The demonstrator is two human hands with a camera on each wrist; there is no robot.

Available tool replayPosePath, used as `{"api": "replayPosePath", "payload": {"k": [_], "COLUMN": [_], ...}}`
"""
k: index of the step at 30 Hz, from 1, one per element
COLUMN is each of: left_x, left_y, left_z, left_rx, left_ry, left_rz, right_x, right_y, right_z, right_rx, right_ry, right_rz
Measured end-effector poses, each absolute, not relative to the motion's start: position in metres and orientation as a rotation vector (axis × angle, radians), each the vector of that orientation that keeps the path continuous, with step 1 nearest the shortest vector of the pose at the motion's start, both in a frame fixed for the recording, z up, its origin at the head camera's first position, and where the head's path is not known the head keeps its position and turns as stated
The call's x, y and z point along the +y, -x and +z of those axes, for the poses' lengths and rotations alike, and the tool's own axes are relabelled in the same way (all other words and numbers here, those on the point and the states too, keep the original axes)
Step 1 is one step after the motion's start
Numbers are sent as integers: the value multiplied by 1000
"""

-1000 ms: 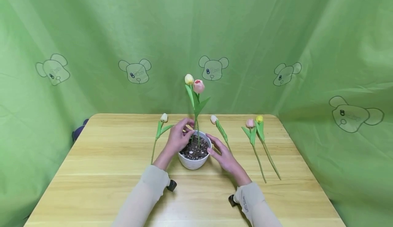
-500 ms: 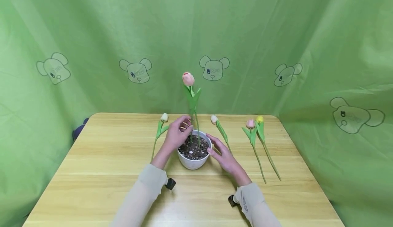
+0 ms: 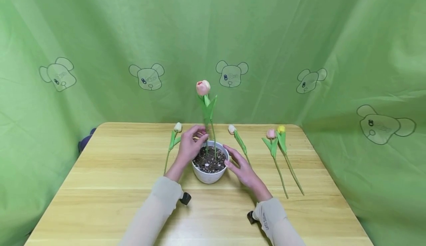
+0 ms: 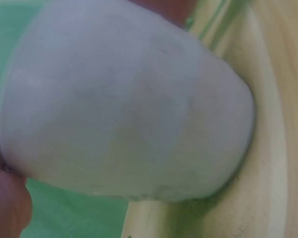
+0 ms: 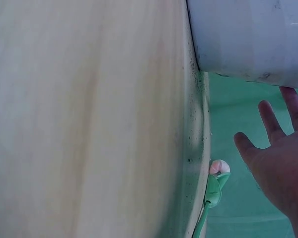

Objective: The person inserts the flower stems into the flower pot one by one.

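A white pot of dark soil stands upright mid-table. Two tulips rise from the soil; the pink bloom almost wholly hides the pale yellow one behind it. My left hand is over the pot's left rim, its thumb and fingers pinching the left tulip's stem low down. Against the pot's right side, my right hand touches the rim with spread fingers. The right wrist view shows those fingers fairly straight. In the left wrist view the pot wall fills most of the picture.
A white tulip lies left of the pot, and a pale pink tulip lies behind my right hand. Farther right are a pink tulip and a yellow tulip. Green curtains enclose the wooden table.
My left hand shifted slightly left. The planted blooms now line up, with the pale yellow one behind the pink, where they stood side by side before. The right hand stays put on the pot.
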State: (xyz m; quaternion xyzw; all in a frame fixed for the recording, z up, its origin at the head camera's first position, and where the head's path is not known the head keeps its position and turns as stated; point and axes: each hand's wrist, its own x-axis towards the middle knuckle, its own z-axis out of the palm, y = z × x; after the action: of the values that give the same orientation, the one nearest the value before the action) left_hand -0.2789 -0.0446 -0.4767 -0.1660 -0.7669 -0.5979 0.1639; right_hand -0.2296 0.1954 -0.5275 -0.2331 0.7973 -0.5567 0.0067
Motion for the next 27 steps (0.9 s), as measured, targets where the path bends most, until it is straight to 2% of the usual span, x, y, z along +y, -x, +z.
{"api": "replayPosePath", "payload": {"k": [7, 27], "left_x": [-40, -40], "left_y": [278, 279], "left_z": [-486, -483], "left_rx": [-2152, -2246], "left_ry": [484, 464], "left_rz": [-1667, -1642], "right_x": [196, 196], "right_y": [227, 229], "right_z": [-528, -526], "right_rx": [2497, 2528], "right_ry": [698, 726], "right_rz": [-1729, -1701]}}
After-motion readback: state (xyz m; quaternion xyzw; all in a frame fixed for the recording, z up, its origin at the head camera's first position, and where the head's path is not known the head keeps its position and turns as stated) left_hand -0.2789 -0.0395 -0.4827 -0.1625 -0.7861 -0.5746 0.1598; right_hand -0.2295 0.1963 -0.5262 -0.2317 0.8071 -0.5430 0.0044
